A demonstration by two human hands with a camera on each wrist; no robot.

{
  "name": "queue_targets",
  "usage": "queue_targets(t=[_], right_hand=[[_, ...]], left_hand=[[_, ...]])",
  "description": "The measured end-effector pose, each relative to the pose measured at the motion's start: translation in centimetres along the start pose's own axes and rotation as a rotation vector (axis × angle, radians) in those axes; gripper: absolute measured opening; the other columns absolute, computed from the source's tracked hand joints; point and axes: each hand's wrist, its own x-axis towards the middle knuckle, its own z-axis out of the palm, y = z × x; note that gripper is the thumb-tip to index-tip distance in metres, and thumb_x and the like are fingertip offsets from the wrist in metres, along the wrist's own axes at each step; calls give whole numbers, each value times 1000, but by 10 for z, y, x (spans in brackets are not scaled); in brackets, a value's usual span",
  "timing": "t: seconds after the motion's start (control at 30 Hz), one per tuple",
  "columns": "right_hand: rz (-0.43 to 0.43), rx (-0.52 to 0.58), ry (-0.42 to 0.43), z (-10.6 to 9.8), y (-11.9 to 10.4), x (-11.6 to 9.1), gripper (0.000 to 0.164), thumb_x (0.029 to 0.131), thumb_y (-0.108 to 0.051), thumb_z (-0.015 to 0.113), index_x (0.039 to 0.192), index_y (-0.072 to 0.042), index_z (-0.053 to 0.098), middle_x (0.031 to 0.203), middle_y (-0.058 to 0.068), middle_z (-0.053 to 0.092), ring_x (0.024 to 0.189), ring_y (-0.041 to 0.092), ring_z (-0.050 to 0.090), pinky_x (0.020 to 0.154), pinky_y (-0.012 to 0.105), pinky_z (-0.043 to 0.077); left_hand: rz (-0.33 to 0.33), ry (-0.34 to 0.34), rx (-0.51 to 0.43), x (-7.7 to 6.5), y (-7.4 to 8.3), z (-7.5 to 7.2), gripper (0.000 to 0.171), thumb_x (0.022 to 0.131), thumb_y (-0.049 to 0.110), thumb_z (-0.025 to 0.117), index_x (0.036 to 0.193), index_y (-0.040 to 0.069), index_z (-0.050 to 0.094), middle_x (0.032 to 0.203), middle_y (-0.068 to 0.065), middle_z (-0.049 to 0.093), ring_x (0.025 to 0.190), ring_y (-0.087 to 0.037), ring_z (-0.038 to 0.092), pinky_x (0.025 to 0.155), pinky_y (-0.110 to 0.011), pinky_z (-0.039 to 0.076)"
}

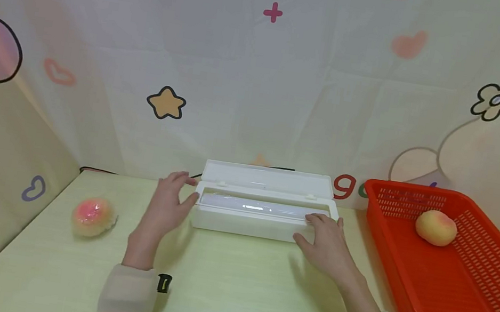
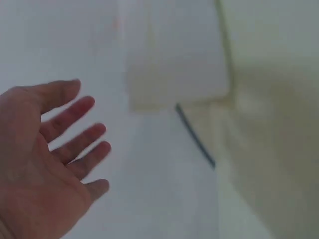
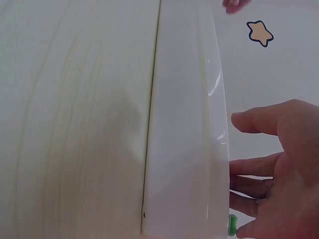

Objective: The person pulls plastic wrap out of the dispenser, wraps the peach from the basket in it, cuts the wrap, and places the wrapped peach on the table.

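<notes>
A long white cling film dispenser (image 1: 239, 224) stands near the back of the table, its lid (image 1: 268, 179) raised. Inside lies a shiny film roll (image 1: 261, 207). My left hand (image 1: 167, 203) is at the dispenser's left end, thumb and fingers spread; in the left wrist view nothing lies between them. Over the right end reaches my right hand (image 1: 326, 243), fingertips at the opening and thumb in front of the wall. The right wrist view has its loosely bent fingers (image 3: 254, 167) beside the dispenser's long edge, holding nothing.
On the left of the table sits a pink-topped peach (image 1: 92, 216) with film around it. To the right stands a red plastic basket (image 1: 443, 293) with a pale peach (image 1: 436, 227) in it. A patterned curtain (image 1: 258, 98) hangs right behind the table.
</notes>
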Motion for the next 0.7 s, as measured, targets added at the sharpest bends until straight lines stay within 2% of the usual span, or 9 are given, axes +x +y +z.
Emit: queue_targets(t=[0.1, 0.17, 0.23, 0.43, 0.7], right_hand=[[-12, -1, 1, 0, 1, 1, 51, 93, -17, 74, 129, 15, 59, 133, 31, 58, 128, 50, 48, 113, 74, 9], [-17, 0, -4, 0, 1, 1, 52, 93, -18, 74, 130, 15, 58, 134, 31, 58, 129, 49, 48, 114, 73, 9], [-17, 2, -8, 0, 2, 1, 53, 93, -18, 74, 131, 15, 58, 134, 31, 57, 130, 49, 47, 114, 73, 9], [-19, 14, -10, 1, 2, 1, 56, 92, -18, 74, 133, 16, 56, 137, 31, 55, 132, 48, 44, 115, 71, 8], [-21, 36, -9, 1, 3, 1, 58, 92, -17, 75, 134, 17, 55, 138, 31, 55, 133, 47, 45, 116, 69, 8]], left_hand=[[101, -115, 55, 3, 4, 26, 25, 103, 17, 64, 119, -2, 66, 146, -26, 50, 142, -42, 39, 118, -67, 5], [121, -159, 94, 3, 4, 39, 25, 104, 21, 63, 117, 0, 66, 147, -24, 50, 144, -40, 38, 117, -68, 3], [126, -173, 117, 2, 4, 46, 26, 104, 24, 62, 118, 2, 65, 148, -23, 50, 144, -40, 37, 117, -69, 2], [138, -158, 121, 0, 4, 50, 31, 103, 24, 64, 123, 0, 63, 149, -22, 50, 145, -41, 35, 115, -71, 1], [148, -162, 132, 1, 4, 50, 34, 103, 24, 64, 125, -1, 65, 139, -17, 58, 141, -38, 41, 113, -74, 0]])
